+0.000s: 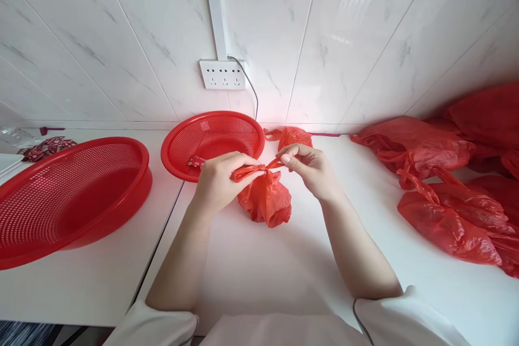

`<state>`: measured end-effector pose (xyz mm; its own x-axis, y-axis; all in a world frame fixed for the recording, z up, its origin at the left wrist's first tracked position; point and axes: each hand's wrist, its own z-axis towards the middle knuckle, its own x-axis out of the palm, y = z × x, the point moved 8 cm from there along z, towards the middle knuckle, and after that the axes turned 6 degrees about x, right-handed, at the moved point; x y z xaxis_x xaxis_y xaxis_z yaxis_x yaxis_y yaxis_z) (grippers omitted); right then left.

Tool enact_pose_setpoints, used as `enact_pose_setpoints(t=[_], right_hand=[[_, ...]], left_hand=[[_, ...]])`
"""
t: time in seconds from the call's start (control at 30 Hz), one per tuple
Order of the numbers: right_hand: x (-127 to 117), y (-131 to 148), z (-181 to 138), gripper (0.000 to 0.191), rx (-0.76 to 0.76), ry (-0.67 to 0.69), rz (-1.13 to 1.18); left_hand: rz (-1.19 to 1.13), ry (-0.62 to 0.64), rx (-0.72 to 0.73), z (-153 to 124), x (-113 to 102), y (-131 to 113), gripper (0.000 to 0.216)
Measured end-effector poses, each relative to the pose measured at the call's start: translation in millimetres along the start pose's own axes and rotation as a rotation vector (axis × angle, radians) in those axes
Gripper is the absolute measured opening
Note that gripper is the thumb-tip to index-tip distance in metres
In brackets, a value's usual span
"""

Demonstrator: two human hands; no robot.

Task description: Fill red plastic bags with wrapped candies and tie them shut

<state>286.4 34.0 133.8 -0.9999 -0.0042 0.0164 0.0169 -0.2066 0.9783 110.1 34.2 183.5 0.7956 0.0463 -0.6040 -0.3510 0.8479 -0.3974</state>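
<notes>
A small red plastic bag hangs or rests between my hands, bunched at its neck into a knot. My left hand pinches one looped handle at the left of the knot. With thumb and fingertips, my right hand grips the other handle end, drawn out to the right. The bag's contents are hidden by the film. Just behind my left hand stands a round red perforated basket with a small red packet in it. Another small red bag lies behind my right hand, partly covered by it.
A larger red basket stands at the left. Several filled red bags are heaped at the right. Dark red patterned packets lie at the far left. A socket panel with a cable is on the tiled wall. A seam divides the white tabletop.
</notes>
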Motion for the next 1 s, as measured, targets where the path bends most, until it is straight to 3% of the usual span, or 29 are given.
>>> enact_pose_setpoints(t=[0.2,0.37,0.57,0.73,0.87,1.0], right_hand=[[-27,-12,4,0.03,0.067,-0.014,0.285],[-27,-15,0,0.028,0.109,-0.026,0.263],[-18,-10,-4,0.025,0.116,-0.002,0.188],[-19,-11,-3,0.026,0.12,-0.003,0.165],[-32,-11,1,0.055,0.103,-0.09,0.113],[-63,-2,-1,0.067,0.038,-0.268,-0.082]], left_hand=[[-0.157,0.002,-0.117,-1,-20,17,0.025],[-0.161,0.203,-0.353,-6,8,23,0.028],[-0.084,0.081,-0.511,-11,37,33,0.038],[-0.601,0.021,-0.587,-12,49,44,0.021],[-0.93,-0.046,-0.627,-8,41,47,0.025],[-0.706,-0.076,-0.602,-5,15,53,0.045]])
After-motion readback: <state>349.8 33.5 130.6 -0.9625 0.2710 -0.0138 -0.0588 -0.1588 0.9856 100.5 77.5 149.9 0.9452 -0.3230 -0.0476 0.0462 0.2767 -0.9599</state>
